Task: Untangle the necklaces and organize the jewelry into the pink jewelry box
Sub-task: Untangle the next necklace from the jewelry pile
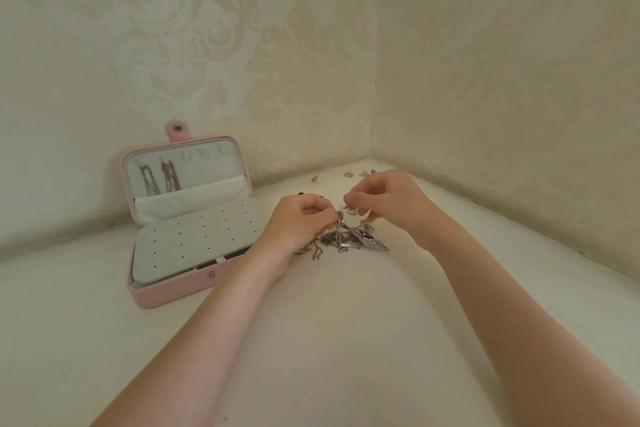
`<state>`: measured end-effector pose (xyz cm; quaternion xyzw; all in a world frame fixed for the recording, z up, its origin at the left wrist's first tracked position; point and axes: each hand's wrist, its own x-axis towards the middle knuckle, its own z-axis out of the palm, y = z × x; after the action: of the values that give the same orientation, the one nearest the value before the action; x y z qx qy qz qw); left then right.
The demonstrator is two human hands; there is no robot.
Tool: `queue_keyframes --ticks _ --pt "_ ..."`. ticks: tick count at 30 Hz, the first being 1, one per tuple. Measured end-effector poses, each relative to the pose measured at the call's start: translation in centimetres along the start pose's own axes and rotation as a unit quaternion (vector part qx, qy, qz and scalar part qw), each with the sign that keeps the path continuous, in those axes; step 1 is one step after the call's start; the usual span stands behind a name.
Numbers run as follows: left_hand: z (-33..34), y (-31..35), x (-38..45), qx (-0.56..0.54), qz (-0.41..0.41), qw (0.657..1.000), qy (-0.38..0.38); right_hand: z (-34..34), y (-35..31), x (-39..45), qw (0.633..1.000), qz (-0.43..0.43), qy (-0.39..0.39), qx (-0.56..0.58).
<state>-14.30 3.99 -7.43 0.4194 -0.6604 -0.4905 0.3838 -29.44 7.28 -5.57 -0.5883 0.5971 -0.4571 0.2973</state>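
Head view, looking down at a white tabletop (329,340) set into a corner of cream damask-papered walls (485,62). Pink jewelry box (188,218) sits open at left, close to the back wall, lid upright and leaning toward the wall, snap tab (178,131) sticking up from the lid's top edge. Inside the lid: two necklaces already hung, a silver chain (148,180) and beside it a rose-gold chain (169,175); further hooks to their right are bare. White earring panel (199,234) with rows of small holes lies over the box base. Just right of the box, a tangled pile of silver necklaces (346,239) rests on the tabletop, a leaf-shaped pendant (372,242) at its right side. Left hand (299,222), fingers curled, pinches a chain strand at the top of the pile, lifting it a little. Right hand (388,199), fingers also curled, pinches something small above the pile's upper right; whether it is a chain strand I cannot tell. Hands close together, not touching. Loose small earrings (367,173) scattered behind the hands near the corner; details too small to make out.
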Motion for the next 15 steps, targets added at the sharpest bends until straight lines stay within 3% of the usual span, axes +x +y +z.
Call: queue_keyframes --ticks 4,15 --pt "-0.01 0.02 -0.06 -0.001 -0.003 1.0 -0.002 -0.02 0.08 -0.08 0.999 -0.001 -0.046 -0.013" --pt "0.3 -0.62 0.26 0.096 0.064 0.993 0.007 0.43 0.11 -0.24 0.994 -0.003 -0.031 -0.105"
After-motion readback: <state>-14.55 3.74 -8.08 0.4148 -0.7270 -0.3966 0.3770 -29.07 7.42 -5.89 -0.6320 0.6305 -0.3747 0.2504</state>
